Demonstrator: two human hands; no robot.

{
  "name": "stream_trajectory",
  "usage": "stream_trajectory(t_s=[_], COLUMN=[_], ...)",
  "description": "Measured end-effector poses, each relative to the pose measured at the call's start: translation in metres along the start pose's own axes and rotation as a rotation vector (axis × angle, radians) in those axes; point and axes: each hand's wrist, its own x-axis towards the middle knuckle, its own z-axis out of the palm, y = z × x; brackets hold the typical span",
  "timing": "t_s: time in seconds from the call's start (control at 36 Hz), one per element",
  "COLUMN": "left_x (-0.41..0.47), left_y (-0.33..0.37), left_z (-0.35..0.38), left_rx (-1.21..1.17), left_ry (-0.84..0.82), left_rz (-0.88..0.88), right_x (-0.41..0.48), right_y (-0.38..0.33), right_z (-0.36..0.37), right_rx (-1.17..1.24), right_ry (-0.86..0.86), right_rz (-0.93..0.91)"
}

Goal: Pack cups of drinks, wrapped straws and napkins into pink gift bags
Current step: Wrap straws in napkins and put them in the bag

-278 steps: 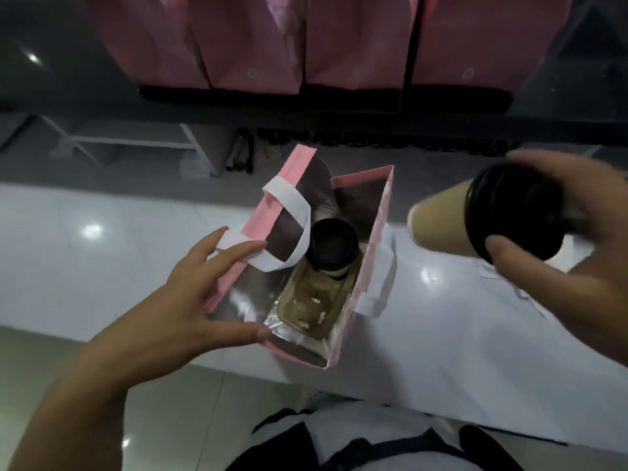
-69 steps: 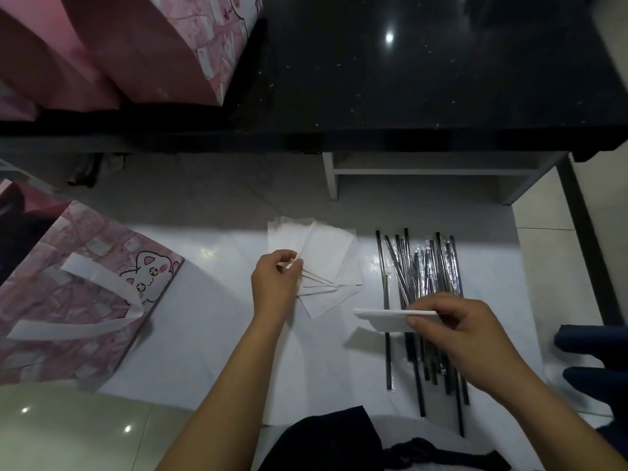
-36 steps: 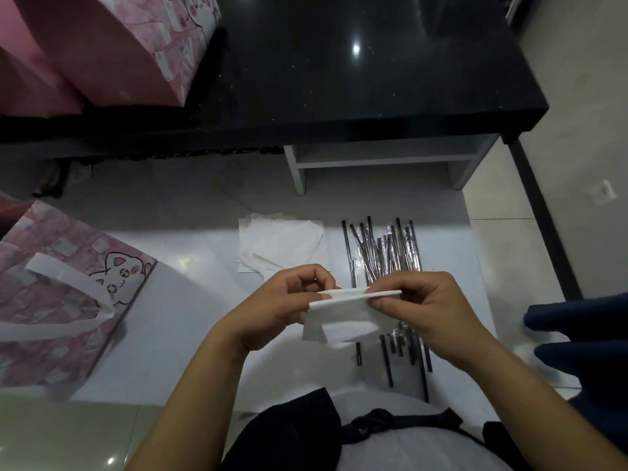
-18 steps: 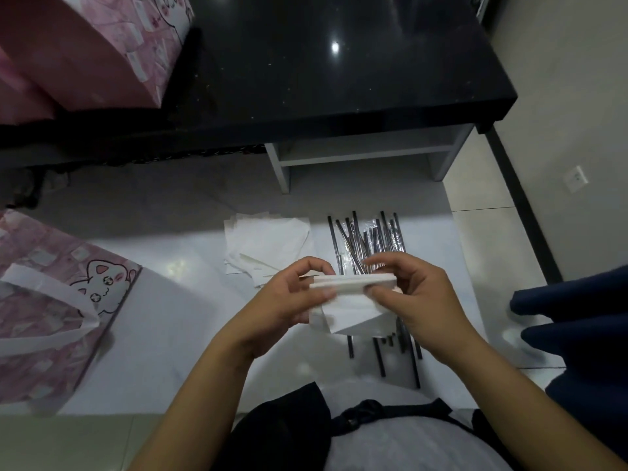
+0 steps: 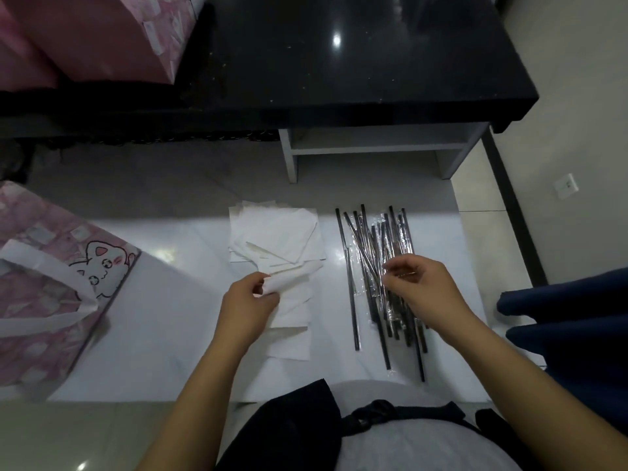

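At the left edge of the frame a pink gift bag (image 5: pixel 51 294) stands on the white desk (image 5: pixel 163 334), its cat drawing facing right and its white handle (image 5: pixel 44 266) draped over its side. In the upper left, more pink bags (image 5: pixel 102 39) sit on a black desk (image 5: pixel 339 62) that spans the top of the frame.

Near the centre, a loose pile of napkins (image 5: pixel 275 232) lies fanned on the white desk. The left hand (image 5: pixel 248 300) is just below the pile. Its thumb and fingers pinch a folded napkin (image 5: pixel 294 275), whose free end points up and right over the pile. The hand covers the near edge of some sheets, and more white sheets show beneath and below it.

Right of the napkins, apart from them, the wrapped straws (image 5: pixel 370 253) lie in a rough bundle running from far to near, dark with shiny clear wrappers. The right hand (image 5: pixel 424 287) is over the middle of the bundle and hides part of it. Its fingers are curled with the tips close to the thumb, down at the wrappers. Whether they grip a straw cannot be told.

A white shelf frame (image 5: pixel 373 149) stands under the black desk in the upper right. A wall socket (image 5: pixel 565 186) shows at the right, and dark blue fabric (image 5: pixel 571 328) fills the right edge. The person's dark clothing (image 5: pixel 299 433) is at the bottom.
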Motion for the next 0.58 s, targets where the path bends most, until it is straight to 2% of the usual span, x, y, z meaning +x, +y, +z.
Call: stream_trajectory(t_s=[0.14,0.25,0.33,0.39,0.44,0.53,0.58], left_x=[-0.001,0.002,0.002,0.002,0.002,0.002,0.004], left_y=[-0.005,-0.013,-0.016,-0.014,-0.011,-0.005,-0.001], left_z=[-0.004,-0.005,-0.007,-0.008,-0.009,-0.010,-0.011], left_rx=[-0.448,-0.474,-0.613,-0.738,-0.873,-1.012,-1.055], left_ry=[-0.102,-0.023,-0.063,-0.095,-0.118,-0.131,-0.154], left_rz=[-0.131,-0.202,-0.255,-0.287,-0.299,-0.298,-0.288], right_x=[0.017,0.030,0.028,0.019,0.009,-0.004,-0.011], right_y=[0.002,-0.007,-0.014,-0.016,-0.019,-0.029,-0.034], right_z=[0.020,0.040,0.059,0.071,0.081,0.085,0.082], right_rx=[-0.385,-0.770,-0.896,-0.804,-0.561,0.010,0.367], right_ry=[0.015,0.031,-0.029,-0.089,-0.144,-0.266,-0.475], right_rz=[-0.099,-0.140,-0.143,-0.151,-0.084,0.207,0.379])
